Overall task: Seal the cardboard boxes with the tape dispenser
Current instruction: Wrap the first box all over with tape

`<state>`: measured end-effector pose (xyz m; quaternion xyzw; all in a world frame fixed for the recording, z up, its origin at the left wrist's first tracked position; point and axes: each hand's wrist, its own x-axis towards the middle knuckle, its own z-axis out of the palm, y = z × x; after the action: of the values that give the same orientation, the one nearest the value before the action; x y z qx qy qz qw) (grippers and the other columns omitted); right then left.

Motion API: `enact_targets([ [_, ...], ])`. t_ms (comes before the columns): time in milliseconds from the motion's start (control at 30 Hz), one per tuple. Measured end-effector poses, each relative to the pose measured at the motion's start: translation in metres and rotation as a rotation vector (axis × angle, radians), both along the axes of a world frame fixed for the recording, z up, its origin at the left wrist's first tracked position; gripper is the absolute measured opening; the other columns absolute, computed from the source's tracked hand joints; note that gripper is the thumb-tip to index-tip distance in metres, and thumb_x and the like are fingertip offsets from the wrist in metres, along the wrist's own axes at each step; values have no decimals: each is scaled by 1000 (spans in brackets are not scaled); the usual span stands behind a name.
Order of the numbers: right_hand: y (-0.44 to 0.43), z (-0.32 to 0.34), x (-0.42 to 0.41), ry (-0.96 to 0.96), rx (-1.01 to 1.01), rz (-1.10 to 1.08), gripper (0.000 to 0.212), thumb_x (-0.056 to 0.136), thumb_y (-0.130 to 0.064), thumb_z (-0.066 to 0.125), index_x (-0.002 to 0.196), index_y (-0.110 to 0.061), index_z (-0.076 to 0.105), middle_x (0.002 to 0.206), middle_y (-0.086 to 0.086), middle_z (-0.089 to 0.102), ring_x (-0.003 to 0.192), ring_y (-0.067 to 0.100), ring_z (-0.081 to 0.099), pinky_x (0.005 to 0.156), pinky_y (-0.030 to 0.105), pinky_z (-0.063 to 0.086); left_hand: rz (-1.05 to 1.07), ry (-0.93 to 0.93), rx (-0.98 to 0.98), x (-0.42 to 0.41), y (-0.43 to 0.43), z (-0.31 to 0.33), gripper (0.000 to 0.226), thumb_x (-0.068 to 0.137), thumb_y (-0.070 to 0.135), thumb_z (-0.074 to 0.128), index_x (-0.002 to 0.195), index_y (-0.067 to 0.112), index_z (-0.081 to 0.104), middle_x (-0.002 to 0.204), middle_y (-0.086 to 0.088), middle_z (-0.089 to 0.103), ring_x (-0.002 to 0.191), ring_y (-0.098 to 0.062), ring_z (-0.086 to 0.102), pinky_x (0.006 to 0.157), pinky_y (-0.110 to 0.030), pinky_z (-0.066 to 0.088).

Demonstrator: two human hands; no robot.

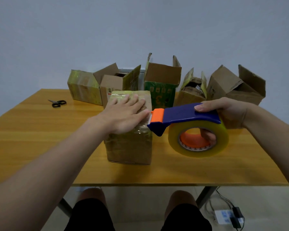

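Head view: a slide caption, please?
Left hand rests flat on a taped box while right hand holds the tape dispenser at its top edge.

Pale wall (140, 27) — wooden table (40, 139)

At table (40, 139) centre: box (130, 144), left hand (123, 114) flat on its top. Just right of box: tape dispenser (190, 114), nose touching box's top right edge, held by right hand (230, 112). Along far edge behind: row of five more boxes (162, 77). Toward far left corner: scissors (57, 103).
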<state>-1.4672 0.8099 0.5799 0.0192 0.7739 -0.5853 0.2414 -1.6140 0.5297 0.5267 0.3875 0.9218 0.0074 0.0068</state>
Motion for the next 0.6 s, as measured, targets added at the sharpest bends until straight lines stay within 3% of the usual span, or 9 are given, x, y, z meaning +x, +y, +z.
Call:
enact_targets([
  [167, 23, 6, 9, -67, -19, -3, 60, 72, -54, 86, 108, -8, 75, 71, 15, 71, 56, 24, 68, 59, 33, 58, 0, -52, -16, 3, 1, 6, 71, 102, 68, 6, 165, 36, -8, 173, 5, -13, 159, -20, -13, 128, -51, -4],
  [333, 20, 15, 13, -64, 58, 60, 64, 71, -58, 85, 115, -12, 73, 80, 18, 71, 59, 24, 68, 58, 33, 58, 3, -48, -52, 6, 2, 9, 95, 85, 88, 1, 164, 36, -8, 174, 4, -12, 160, -22, -11, 128, -52, -4],
  [467, -1, 31, 5, 25, 286, 141, 79, 63, -67, 85, 109, -4, 71, 101, 49, 53, 74, 47, 57, 64, 38, 56, 17, -52, -66, 8, 5, 10, 99, 81, 87, -2, 164, 35, -8, 174, 3, -12, 160, -22, -11, 129, -51, -3],
  [600, -20, 55, -5, -1, 400, 221, 87, 63, -65, 85, 114, 4, 68, 105, 54, 50, 78, 67, 51, 76, 55, 52, 22, -32, -73, 7, 6, 9, 88, 90, 82, 2, 164, 35, -10, 174, 3, -13, 160, -23, -11, 129, -52, -2],
])
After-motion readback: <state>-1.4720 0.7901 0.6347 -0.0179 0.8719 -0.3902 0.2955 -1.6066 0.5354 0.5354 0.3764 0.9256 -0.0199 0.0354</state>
